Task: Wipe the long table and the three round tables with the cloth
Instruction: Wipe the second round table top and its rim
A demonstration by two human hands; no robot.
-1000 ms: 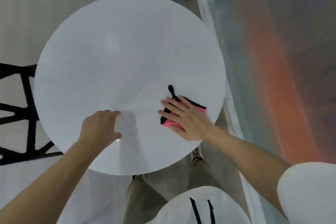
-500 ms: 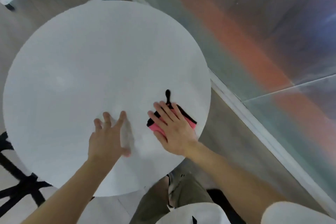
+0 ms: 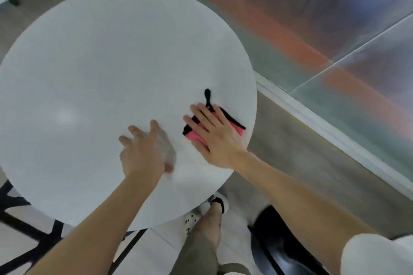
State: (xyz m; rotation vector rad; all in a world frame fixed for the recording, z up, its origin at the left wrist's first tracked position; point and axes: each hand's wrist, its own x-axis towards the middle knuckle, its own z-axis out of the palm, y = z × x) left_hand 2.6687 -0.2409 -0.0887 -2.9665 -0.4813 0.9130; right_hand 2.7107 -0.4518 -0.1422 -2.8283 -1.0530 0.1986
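A pink cloth with black edging and a black loop was pressed flat under the spread right hand, near the right rim of the round white tabletop. The left hand was laid open beside it, blurred; most of the tabletop beyond was left bare.

Both forearms are bare from wrist to well above the elbow, and neither the left hand nor the right hand wears a glove, ring, watch or band. At the lower right corner a short white sleeve covers the right upper arm, its hem rounded and loose. Below the near edge of the counter, one leg shows in olive-green trousers of plain cloth, creased along the shin. The foot wears a white shoe with a dark opening at the ankle. Beside it is a second white shoe with small black marks on top, blurred.
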